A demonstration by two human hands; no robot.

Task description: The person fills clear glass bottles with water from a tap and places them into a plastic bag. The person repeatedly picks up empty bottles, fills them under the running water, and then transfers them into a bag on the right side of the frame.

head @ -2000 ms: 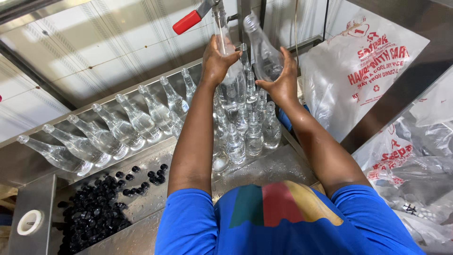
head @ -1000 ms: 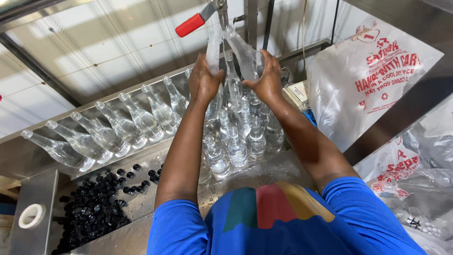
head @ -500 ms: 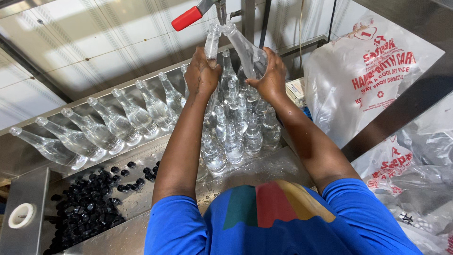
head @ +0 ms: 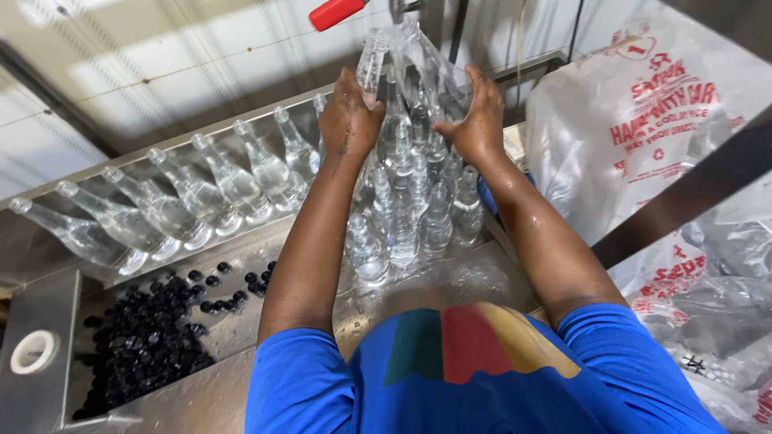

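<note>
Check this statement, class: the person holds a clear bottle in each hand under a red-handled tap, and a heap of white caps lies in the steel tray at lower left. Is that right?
Not quite. The head view shows the caps are black, not white. Otherwise it stands: the left hand and right hand each hold a clear bottle under the red-handled tap.

A steel worktable (head: 201, 402) stands against a pale, light-streaked panelled wall (head: 161, 72).

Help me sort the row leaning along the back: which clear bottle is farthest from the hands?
The leftmost bottle, at the row's far left end, beside the black caps.
</note>
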